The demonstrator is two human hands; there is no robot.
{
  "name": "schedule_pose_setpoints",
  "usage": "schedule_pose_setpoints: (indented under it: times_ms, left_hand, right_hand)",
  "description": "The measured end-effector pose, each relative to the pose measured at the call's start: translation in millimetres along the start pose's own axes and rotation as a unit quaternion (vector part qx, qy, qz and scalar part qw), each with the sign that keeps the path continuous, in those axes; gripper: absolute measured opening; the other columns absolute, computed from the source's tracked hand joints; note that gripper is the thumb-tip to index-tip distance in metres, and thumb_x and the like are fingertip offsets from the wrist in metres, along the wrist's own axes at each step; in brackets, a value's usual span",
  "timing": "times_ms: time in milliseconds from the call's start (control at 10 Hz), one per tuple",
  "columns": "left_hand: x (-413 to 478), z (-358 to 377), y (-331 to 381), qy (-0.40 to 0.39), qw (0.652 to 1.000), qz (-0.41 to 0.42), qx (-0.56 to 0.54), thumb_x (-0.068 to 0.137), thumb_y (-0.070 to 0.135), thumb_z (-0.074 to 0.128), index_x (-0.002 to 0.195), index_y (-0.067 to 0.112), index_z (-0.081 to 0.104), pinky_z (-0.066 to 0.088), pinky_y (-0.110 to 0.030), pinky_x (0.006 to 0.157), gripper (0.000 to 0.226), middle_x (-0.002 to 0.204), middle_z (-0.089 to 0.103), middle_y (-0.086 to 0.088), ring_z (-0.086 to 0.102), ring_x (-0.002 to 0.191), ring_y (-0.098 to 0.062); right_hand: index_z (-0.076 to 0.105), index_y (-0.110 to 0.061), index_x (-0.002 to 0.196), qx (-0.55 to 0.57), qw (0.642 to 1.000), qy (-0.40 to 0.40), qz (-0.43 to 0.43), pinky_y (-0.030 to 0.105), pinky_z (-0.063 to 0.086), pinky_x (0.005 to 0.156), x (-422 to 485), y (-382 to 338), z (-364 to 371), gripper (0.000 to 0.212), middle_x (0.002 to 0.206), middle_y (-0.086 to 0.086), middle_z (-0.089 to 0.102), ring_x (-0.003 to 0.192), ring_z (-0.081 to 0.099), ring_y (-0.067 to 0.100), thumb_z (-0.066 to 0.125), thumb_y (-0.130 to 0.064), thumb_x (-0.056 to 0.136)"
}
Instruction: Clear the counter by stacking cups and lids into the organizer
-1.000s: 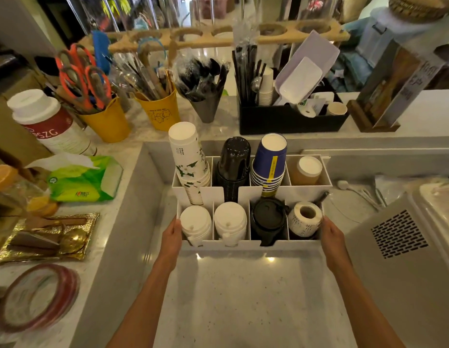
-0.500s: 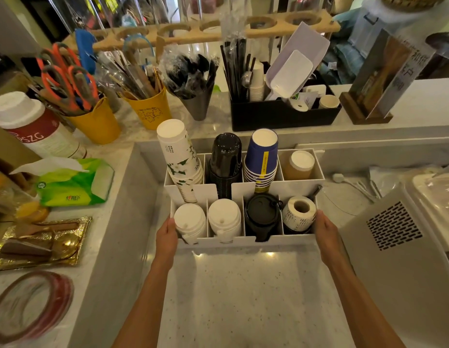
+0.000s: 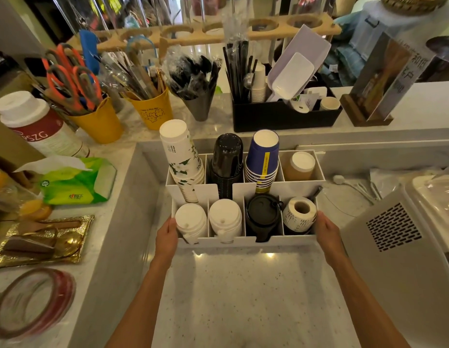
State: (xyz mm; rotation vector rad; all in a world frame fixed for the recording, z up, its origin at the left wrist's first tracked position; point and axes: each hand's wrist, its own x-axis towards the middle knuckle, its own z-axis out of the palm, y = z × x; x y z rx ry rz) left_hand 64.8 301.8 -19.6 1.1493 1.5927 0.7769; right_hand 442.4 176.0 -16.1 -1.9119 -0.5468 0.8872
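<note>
A white divided organizer (image 3: 246, 240) stands on the lower grey counter. Its back row holds a white flowered cup stack (image 3: 180, 156), a black cup stack (image 3: 227, 156), a blue cup stack (image 3: 263, 156) and a brown cup (image 3: 300, 165). Its front row holds two white lid stacks (image 3: 190, 221) (image 3: 224, 217), black lids (image 3: 262, 214) and a label roll (image 3: 300, 213). My left hand (image 3: 167, 234) grips the organizer's front left corner. Against the front right corner, my right hand (image 3: 327, 233) grips the other side.
On the left ledge lie a green tissue pack (image 3: 75, 180), a gold tray (image 3: 40, 241) and red tape rolls (image 3: 35, 301). Yellow utensil buckets (image 3: 98, 123) and a black caddy (image 3: 283, 114) stand behind. A grey vented machine (image 3: 394, 237) sits at right.
Both hands have pushed the organizer slightly away toward the back wall of the lower counter. The grip on its two front corners is unchanged.
</note>
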Motion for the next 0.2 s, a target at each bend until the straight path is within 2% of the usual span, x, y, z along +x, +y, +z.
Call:
schedule_pose_setpoints:
  times_ms: [100, 200]
  left_hand:
    - [-8.8, -3.5, 7.7, -0.022, 1.0, -0.004, 0.013, 0.104, 0.029, 0.033, 0.138, 0.016, 0.049, 0.043, -0.05, 0.107, 0.039, 0.135, 0.057, -0.011, 0.053, 0.123, -0.029]
    - [-26.3, -16.9, -16.3, 0.035, 0.995, -0.004, 0.091, 0.104, 0.029, 0.033, 0.149, 0.013, 0.031, 0.028, -0.045, 0.117, 0.048, 0.155, 0.035, -0.01, 0.034, 0.141, -0.029]
  right_hand:
    - [0.059, -0.035, 0.127, -0.006, 1.0, -0.024, 0.011, 0.045, 0.045, 0.1, -0.7, -7.1, -7.9, 0.038, 0.128, -0.003, 0.059, 0.115, 0.05, 0.015, 0.039, -0.05, 0.099]
    - [0.051, -0.03, 0.138, -0.056, 0.998, -0.019, -0.028, 0.047, 0.04, 0.108, -15.1, 8.8, -23.3, 0.045, 0.141, -0.003, 0.052, 0.129, 0.048, 0.019, 0.038, -0.05, 0.1]
